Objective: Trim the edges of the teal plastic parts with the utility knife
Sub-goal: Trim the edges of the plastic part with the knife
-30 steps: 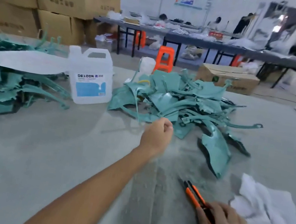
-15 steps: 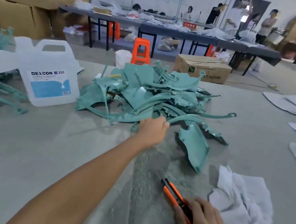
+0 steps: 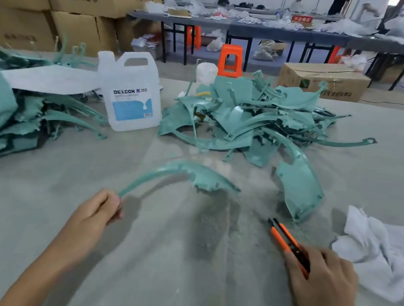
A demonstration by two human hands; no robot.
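Has pulled one curved teal part [image 3: 192, 172] clear of the pile [image 3: 240, 116]; grips its thin end in the left hand [image 3: 97, 212]. Holds the utility knife [image 3: 287, 240] clamped in the right hand [image 3: 321, 278], low over the table [image 3: 174, 293]. Judged ready to start trimming.

Held part [image 3: 187, 174]: centre, one end in left hand [image 3: 93, 215], 7 o'clock.
Knife [image 3: 285, 237]: 4 o'clock, in right hand [image 3: 320, 280].
Parts pile [image 3: 248, 117]: 12 o'clock.
Jug [image 3: 132, 95]: 11 o'clock, beside pile.
Second pile [image 3: 5, 110]: 9 o'clock.
Cloth [image 3: 389, 259]: 3 o'clock.
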